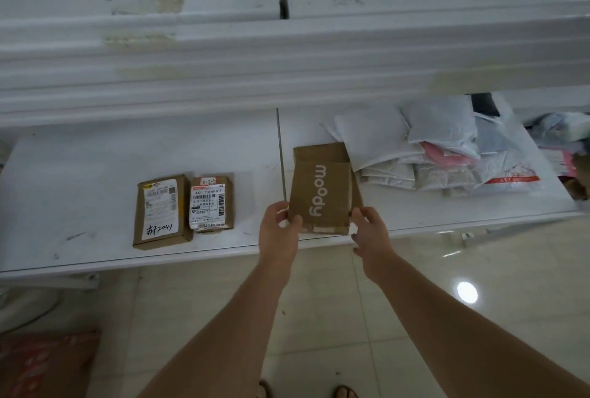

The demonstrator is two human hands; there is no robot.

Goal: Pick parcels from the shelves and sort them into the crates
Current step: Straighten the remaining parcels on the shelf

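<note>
Both hands, left hand [278,231] and right hand [372,231], grip the moody box [322,198], apparently lengthwise front-to-back.

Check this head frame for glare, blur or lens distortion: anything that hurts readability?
Head view: a bright light reflection glares off the glossy floor tiles; the upper shelf edge is smeared by motion blur; wide-angle bowing curves the shelf front; the moody box, held by left hand and right hand, stays legible.

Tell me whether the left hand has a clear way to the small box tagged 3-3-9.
Probably yes, once free: the left hand now grips the moody box, and only bare shelf lies between it and the small box.
</note>
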